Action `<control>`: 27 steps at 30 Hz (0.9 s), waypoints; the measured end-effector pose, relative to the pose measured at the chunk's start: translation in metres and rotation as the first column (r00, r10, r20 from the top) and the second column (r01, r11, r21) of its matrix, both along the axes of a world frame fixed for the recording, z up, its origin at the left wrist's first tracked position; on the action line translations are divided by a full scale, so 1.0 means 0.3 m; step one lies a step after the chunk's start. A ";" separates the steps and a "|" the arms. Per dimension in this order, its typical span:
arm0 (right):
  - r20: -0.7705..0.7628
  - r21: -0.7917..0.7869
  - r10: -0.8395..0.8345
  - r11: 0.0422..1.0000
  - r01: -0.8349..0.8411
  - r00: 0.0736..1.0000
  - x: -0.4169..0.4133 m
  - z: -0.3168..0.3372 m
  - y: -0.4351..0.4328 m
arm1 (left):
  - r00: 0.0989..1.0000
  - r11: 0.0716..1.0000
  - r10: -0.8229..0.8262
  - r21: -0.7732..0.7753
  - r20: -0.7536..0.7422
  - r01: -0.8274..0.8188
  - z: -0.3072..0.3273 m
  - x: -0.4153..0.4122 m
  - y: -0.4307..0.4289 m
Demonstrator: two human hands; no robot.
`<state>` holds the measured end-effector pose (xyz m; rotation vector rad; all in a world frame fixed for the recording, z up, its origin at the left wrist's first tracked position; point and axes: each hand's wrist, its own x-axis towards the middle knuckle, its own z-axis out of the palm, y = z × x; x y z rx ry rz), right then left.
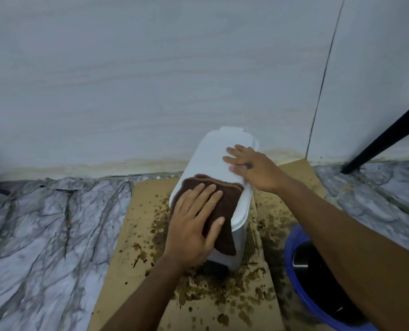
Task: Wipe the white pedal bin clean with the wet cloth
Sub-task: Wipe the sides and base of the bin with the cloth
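On a stained cardboard sheet [132, 211] by the wall, the white pedal bin [213, 158] is stood with its lid closed. A brown cloth [229, 204] is pressed flat on the near part of the lid by the left hand [194, 218], whose fingers are straight and grip nothing. The far part is touched by the right hand [249, 166], fingers spread. A blue bucket [290, 259] is seen near the bin, at the right.
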<state>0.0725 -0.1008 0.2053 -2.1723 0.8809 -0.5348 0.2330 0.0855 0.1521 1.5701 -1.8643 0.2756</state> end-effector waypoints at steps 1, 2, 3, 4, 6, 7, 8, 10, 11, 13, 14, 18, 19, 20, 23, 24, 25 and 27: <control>0.005 0.006 -0.002 1.000 0.002 1.000 0.003 0.005 0.008 | 0.998 0.999 0.031 0.008 -0.060 -0.031 -0.008 0.050 0.003; 0.008 0.011 -0.008 1.000 0.008 1.000 0.004 0.011 0.015 | 0.981 0.996 0.089 0.034 -0.175 -0.084 -0.009 0.083 -0.006; 0.006 0.010 -0.012 1.000 0.012 1.000 0.004 0.017 0.023 | 0.931 0.989 0.148 0.076 -0.334 -0.130 -0.008 0.099 -0.022; 0.003 0.007 -0.016 1.000 0.016 1.000 0.004 0.021 0.026 | 0.844 0.981 0.195 0.105 -0.499 -0.165 -0.005 0.095 -0.041; -0.015 -0.001 -0.025 1.000 0.025 1.000 0.001 0.026 0.031 | 0.656 0.956 0.278 0.133 -0.702 -0.263 0.003 0.047 -0.074; -0.023 -0.005 -0.030 1.000 0.030 0.999 -0.001 0.027 0.033 | 0.591 0.937 0.314 0.140 -0.744 -0.321 0.001 0.012 -0.079; -0.028 -0.007 -0.035 0.999 0.034 0.999 -0.001 0.028 0.037 | 0.555 0.917 0.340 0.137 -0.759 -0.375 -0.006 -0.028 -0.075; -0.042 -0.015 -0.046 0.999 0.045 0.998 0.000 0.029 0.044 | 0.562 0.883 0.385 0.115 -0.732 -0.456 -0.029 -0.113 -0.053; -0.049 -0.022 -0.048 0.999 0.047 0.998 -0.001 0.030 0.046 | 0.588 0.873 0.403 0.102 -0.701 -0.477 -0.044 -0.153 -0.038; -0.048 -0.035 -0.052 0.998 0.050 0.998 -0.004 0.029 0.041 | 0.641 0.878 0.408 0.089 -0.650 -0.470 -0.069 -0.225 -0.010; -0.041 -0.044 -0.051 0.998 0.049 0.998 -0.004 0.026 0.036 | 0.668 0.888 0.400 0.086 -0.627 -0.451 -0.080 -0.258 0.005; -0.037 -0.075 -0.043 0.996 0.040 0.998 0.002 0.016 0.030 | 0.810 0.923 0.367 0.070 -0.457 -0.378 -0.138 -0.370 0.051; -0.033 -0.080 -0.034 0.996 0.032 0.999 0.002 0.016 0.030 | 0.825 0.925 0.362 0.057 -0.435 -0.376 -0.146 -0.387 0.052; -0.031 -0.083 -0.025 0.996 0.022 0.999 0.003 0.015 0.029 | 0.815 0.922 0.365 0.055 -0.451 -0.383 -0.142 -0.394 0.048; -0.061 -0.096 -0.018 0.995 0.013 0.998 0.005 0.013 0.024 | 0.692 0.894 0.393 0.077 -0.605 -0.441 -0.091 -0.360 0.002; -0.058 -0.093 -0.021 0.996 0.015 0.998 0.006 0.010 0.025 | 0.639 0.882 0.400 0.086 -0.657 -0.463 -0.067 -0.331 -0.015; -0.041 -0.083 -0.025 0.996 0.021 0.999 0.007 0.009 0.027 | 0.577 0.869 0.401 0.096 -0.712 -0.486 -0.043 -0.297 -0.030; -0.009 -0.060 -0.032 0.998 0.031 0.999 0.010 0.010 0.030 | 0.381 0.844 0.391 0.160 -0.838 -0.513 -0.004 -0.216 -0.062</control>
